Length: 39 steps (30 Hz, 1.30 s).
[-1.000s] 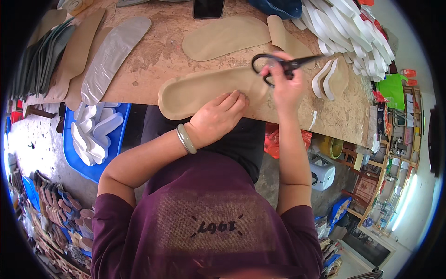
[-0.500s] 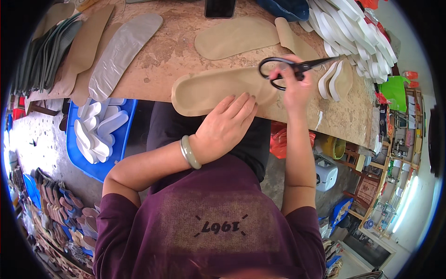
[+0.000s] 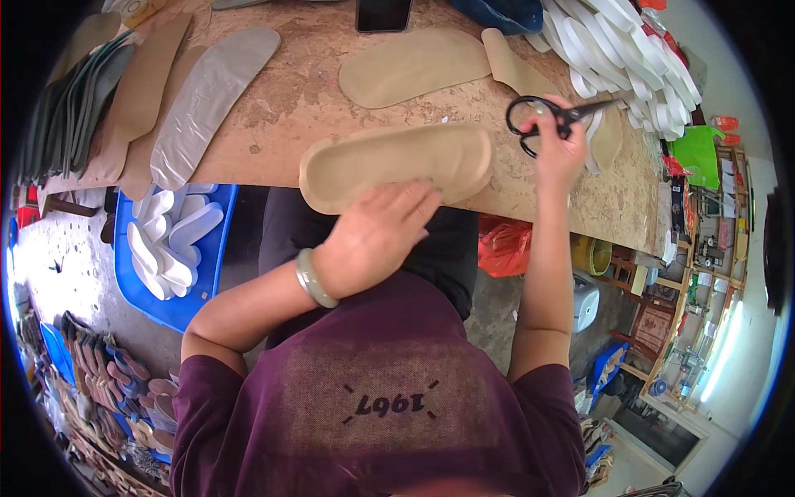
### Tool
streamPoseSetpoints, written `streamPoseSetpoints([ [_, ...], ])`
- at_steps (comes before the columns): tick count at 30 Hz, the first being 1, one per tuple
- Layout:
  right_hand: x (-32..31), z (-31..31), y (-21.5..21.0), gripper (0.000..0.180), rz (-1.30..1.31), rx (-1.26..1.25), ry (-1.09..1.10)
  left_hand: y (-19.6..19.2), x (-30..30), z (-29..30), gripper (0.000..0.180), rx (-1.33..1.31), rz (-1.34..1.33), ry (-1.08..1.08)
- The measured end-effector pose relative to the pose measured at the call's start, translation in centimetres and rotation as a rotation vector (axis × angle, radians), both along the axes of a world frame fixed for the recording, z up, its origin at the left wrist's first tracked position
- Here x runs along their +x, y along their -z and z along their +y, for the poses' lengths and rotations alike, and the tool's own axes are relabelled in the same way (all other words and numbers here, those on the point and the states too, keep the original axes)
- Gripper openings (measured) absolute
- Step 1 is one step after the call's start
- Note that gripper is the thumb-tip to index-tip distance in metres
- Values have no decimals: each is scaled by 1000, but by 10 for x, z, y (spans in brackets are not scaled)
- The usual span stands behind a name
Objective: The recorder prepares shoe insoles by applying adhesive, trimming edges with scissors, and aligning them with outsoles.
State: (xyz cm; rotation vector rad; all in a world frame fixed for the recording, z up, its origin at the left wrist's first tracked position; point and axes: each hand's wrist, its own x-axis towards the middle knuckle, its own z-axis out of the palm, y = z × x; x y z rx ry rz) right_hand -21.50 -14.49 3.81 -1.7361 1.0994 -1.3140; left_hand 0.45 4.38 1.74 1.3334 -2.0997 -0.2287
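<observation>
A tan shoe insole [image 3: 389,161] with a raised rim lies across the table's near edge, its heel end to the left. My left hand [image 3: 383,232] rests on its near edge, fingers stretched out and slightly blurred, gripping nothing. To the right of the insole, my right hand [image 3: 561,153] holds black-handled scissors [image 3: 530,103] by the loops, above the table. The blades point right, apart from the insole. Behind it lie a flat tan insole piece [image 3: 414,68] and a partly curled tan piece [image 3: 513,68].
White curved pads [image 3: 625,58] are heaped at the back right, and a dark phone [image 3: 383,15] lies at the back. Tan and grey sheets [image 3: 149,99] and a shiny wrapped insole [image 3: 217,99] are at the left. Below stands a blue bin [image 3: 166,308] of white pads.
My right hand has moved right with the scissors, away from the insole, uncovering its right end. My left hand has slid slightly left and nearer to me.
</observation>
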Motion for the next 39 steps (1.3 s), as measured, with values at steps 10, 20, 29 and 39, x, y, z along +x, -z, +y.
streamPoseSetpoints([
  [10,21,54,11,28,228,233,-102,-14,60,-46,35,379,-83,-243],
  [20,-60,-18,8,45,-36,596,89,-13,60,-47,26,462,178,-283],
  [29,-60,33,40,30,492,-239,242,-1,27,-36,8,479,750,-287],
  [39,-30,87,34,24,-124,652,-104,-3,-26,-34,10,99,699,-106],
])
